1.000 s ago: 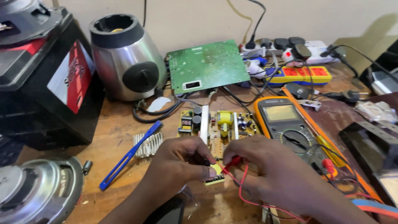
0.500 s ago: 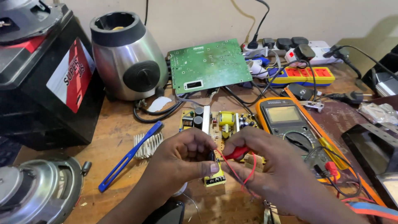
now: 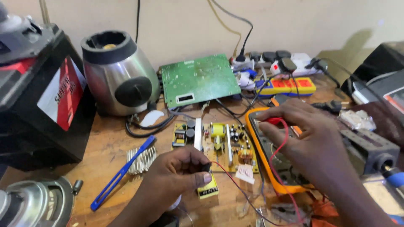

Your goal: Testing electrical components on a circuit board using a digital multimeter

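Two circuit boards lie on the bench: one green board (image 3: 198, 80) up at twelve o'clock, and one pale board (image 3: 223, 145) crowded with parts at the centre. One steel blender base (image 3: 120, 75) stands at eleven o'clock, and one black box (image 3: 38, 96) with a red and white label at nine. One orange-cased multimeter (image 3: 269, 155) sits at three o'clock. One blue plastic tool (image 3: 122, 172) and one finned heat sink (image 3: 141, 159) lie at seven. One white power strip (image 3: 273, 63) and one yellow strip (image 3: 290, 86) run at one o'clock. Two hands are over the bench: one left hand (image 3: 176, 172), one right hand (image 3: 303, 138). One small yellow component (image 3: 208, 191) lies at six.
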